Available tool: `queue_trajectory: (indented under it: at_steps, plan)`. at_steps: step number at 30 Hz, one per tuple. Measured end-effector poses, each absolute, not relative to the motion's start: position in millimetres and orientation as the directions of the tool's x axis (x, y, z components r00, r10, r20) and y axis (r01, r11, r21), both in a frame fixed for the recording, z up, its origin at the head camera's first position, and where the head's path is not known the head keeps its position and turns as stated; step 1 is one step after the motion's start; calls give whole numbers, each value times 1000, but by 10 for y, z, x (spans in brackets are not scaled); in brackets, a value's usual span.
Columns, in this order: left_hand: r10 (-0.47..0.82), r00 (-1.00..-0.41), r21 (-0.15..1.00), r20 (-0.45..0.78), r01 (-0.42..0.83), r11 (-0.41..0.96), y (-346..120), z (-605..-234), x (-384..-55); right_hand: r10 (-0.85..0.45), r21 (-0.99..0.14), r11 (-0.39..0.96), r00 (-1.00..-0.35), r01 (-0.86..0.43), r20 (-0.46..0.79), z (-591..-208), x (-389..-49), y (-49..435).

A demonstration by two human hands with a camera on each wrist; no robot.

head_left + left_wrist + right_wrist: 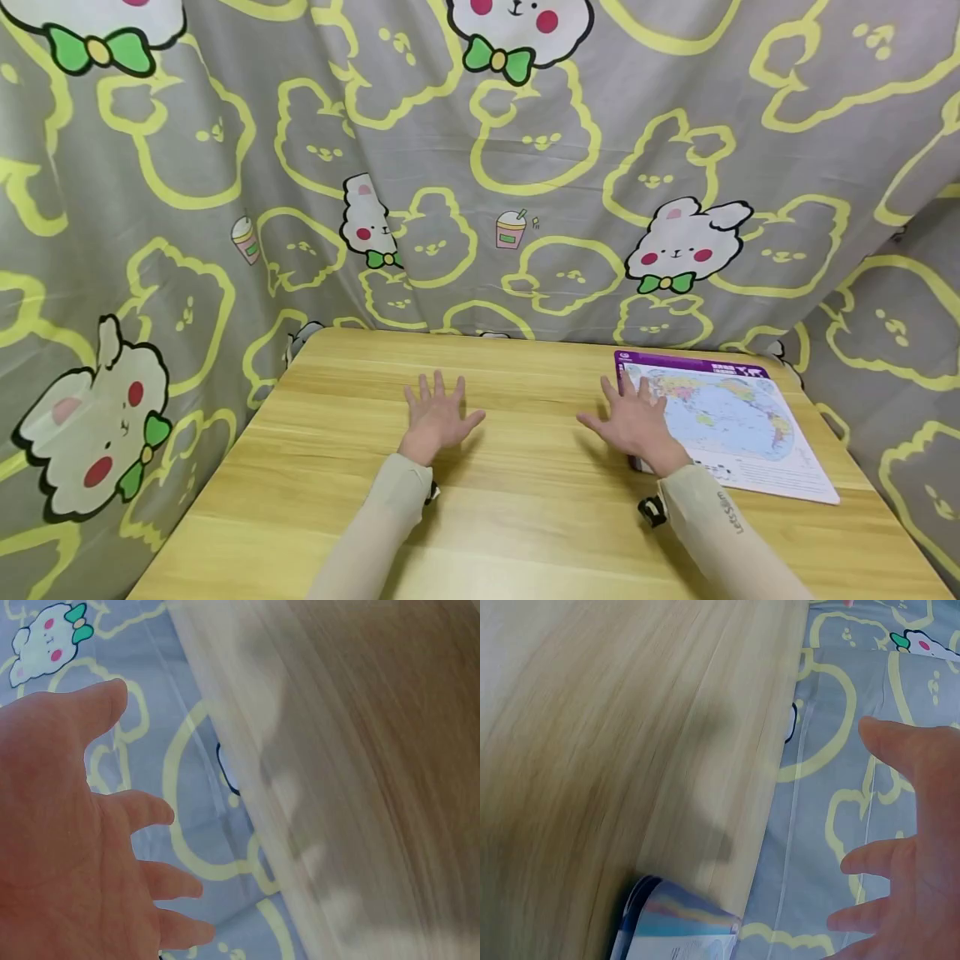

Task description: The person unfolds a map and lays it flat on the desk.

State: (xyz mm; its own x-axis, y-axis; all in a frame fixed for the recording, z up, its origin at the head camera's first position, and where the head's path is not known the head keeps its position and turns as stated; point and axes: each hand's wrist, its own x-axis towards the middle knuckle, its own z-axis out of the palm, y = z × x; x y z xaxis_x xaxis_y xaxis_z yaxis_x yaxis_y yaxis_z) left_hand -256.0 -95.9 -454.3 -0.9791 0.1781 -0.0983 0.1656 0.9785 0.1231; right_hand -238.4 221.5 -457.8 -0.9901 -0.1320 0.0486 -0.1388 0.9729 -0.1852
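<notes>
My left hand [437,419] hovers above the wooden table [517,517], fingers spread and nothing in its grasp. Its palm and straight fingers show at the left of the left wrist view. On the other side, my right hand [632,421] is spread too, holding nothing. In the head view it overlaps the left edge of a world map board [738,425] with a purple top strip. A corner of that board [679,930] appears low in the right wrist view, to the left of the right hand [922,855].
A grey curtain [435,150] printed with yellow outlines and white rabbits hangs behind the table and along both sides. The map board lies flat at the table's right side. Dark wrist straps [652,511] sit at both cuffs.
</notes>
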Motion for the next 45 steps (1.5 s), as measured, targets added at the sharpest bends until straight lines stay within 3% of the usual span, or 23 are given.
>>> queue_trajectory:
  at_steps: [8,17,29,35,45]
  plan:
    - [279,-955,132,-95,266,955,-823,-4572,-2594,-170,-230,956,-983,-182,68,-4564,-2352,2370]
    - [543,-828,87,-141,536,839,-342,-4559,-2536,-285,-295,912,-957,-286,49,-4556,-2248,2762]
    - [669,-724,-53,-166,685,727,502,-4573,-2435,-264,-269,928,-965,-257,12,-4602,-2022,3449]
    - [677,-712,-114,-184,700,705,789,-4607,-2380,-259,-242,937,-966,-254,11,-4688,-1921,3763]
    - [622,-746,-72,-239,652,755,1207,-4739,-2336,-230,-232,947,-973,-223,-5,-4800,-1817,4213]
